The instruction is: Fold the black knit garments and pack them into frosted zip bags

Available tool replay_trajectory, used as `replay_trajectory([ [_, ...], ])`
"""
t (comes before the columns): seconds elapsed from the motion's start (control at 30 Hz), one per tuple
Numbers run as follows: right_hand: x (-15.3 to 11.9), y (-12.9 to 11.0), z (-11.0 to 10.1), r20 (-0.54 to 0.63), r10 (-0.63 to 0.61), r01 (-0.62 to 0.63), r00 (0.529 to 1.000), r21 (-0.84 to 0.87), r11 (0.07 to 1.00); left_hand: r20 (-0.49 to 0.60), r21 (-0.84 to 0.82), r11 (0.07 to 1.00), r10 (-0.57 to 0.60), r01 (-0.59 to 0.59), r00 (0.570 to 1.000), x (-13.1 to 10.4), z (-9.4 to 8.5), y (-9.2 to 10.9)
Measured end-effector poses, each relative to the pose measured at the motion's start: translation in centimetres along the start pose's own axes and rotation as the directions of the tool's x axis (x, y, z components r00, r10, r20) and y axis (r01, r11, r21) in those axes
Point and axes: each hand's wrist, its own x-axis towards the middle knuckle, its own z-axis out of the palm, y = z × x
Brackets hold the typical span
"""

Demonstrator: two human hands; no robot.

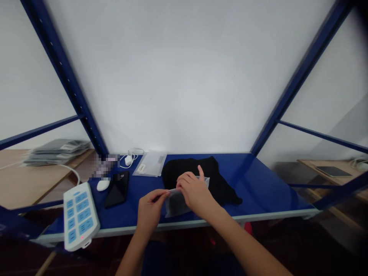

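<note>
A small frosted plastic bag (174, 206) is held near the front edge of the blue shelf, with its upper edge towards the wall. At its upper left corner, my left hand (150, 209) pinches that edge between thumb and fingers. My right hand (194, 193) is closed on the same edge further right, one finger raised. Its fingers partly cover the bag. Just behind lies a bunched black cloth (225, 188), spread flat in part. The bag's lower part looks dark; I cannot tell whether that is something inside or what shows through.
Flat frosted bags (153, 163) lie behind the cloth's left side. Further left are a black phone (117, 189), a white mouse (103, 184), a charger with cable (128, 160) and a power strip (82, 216) overhanging the front edge. Blue posts (67, 82) flank the shelf (253, 184).
</note>
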Motion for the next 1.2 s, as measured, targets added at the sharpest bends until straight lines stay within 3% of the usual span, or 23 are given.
replay_trajectory([
  [0.17,-1.4,5.1,-2.1,0.028,0.046,-0.047,0.999,0.005,0.999,-0.155,-0.072,0.997,-0.005,-0.006,0.988,0.4,-1.6,-0.9],
  [0.27,-2.9,7.5,-3.0,0.1,0.137,-0.151,0.986,0.147,0.978,-0.169,-0.14,0.99,-0.05,0.026,0.984,0.9,-2.0,-1.7],
  [0.37,-3.9,7.5,-3.0,0.144,0.205,-0.242,0.968,0.329,0.913,-0.129,-0.223,0.974,-0.076,0.046,0.989,1.5,-1.2,-2.3],
  [0.47,-4.6,6.8,-2.2,0.146,0.201,-0.244,0.969,0.412,0.878,-0.096,-0.287,0.956,-0.085,0.054,0.992,2.3,-0.1,-2.4],
  [0.57,-6.0,8.7,-1.5,0.023,0.321,-0.291,0.947,0.483,0.826,-0.066,-0.281,0.959,-0.051,0.031,0.996,2.8,0.5,-2.3],
  [0.6,-6.6,10.3,-1.5,-0.046,0.417,-0.336,0.908,0.516,0.788,-0.053,-0.234,0.972,-0.029,0.016,0.998,2.8,0.6,-2.4],
  [0.63,-7.4,12.2,-1.7,-0.117,0.531,-0.39,0.839,0.553,0.737,-0.033,-0.16,0.987,-0.004,-0.002,0.999,2.7,0.7,-2.6],
  [0.73,-10.0,19.5,-2.6,-0.2,0.79,-0.5,0.58,0.678,0.539,0.086,0.13,0.986,0.093,-0.104,0.992,1.8,1.7,-3.5],
  [0.8,-11.6,24.2,-3.2,-0.197,0.879,-0.574,0.433,0.692,0.438,0.22,0.273,0.938,0.154,-0.212,0.963,0.9,2.9,-4.1],
  [0.83,-12.3,26.1,-3.4,-0.215,0.901,-0.646,0.377,0.636,0.422,0.286,0.32,0.91,0.172,-0.263,0.943,0.5,3.5,-4.4],
  [0.9,-13.6,28.7,-3.3,-0.244,0.913,-0.74,0.328,0.534,0.409,0.383,0.384,0.862,0.177,-0.33,0.907,-0.1,4.7,-4.9],
  [0.97,-14.6,29.7,-2.6,-0.31,0.889,-0.816,0.336,0.376,0.439,0.419,0.419,0.836,0.169,-0.355,0.892,-0.4,5.4,-5.2],
  [1.0,-15.0,29.6,-2.0,-0.346,0.865,-0.842,0.365,0.274,0.465,0.428,0.43,0.828,0.165,-0.361,0.889,-0.5,5.6,-5.4],
  [1.1,-16.2,27.8,0.2,-0.415,0.751,-0.835,0.513,-0.036,0.55,0.447,0.454,0.816,0.14,-0.359,0.884,-0.9,5.6,-5.9],
  [1.2,-17.3,24.3,2.0,-0.489,0.627,-0.744,0.607,-0.07,0.665,0.469,0.47,0.803,0.125,-0.366,0.875,-1.3,5.2,-6.0],
])
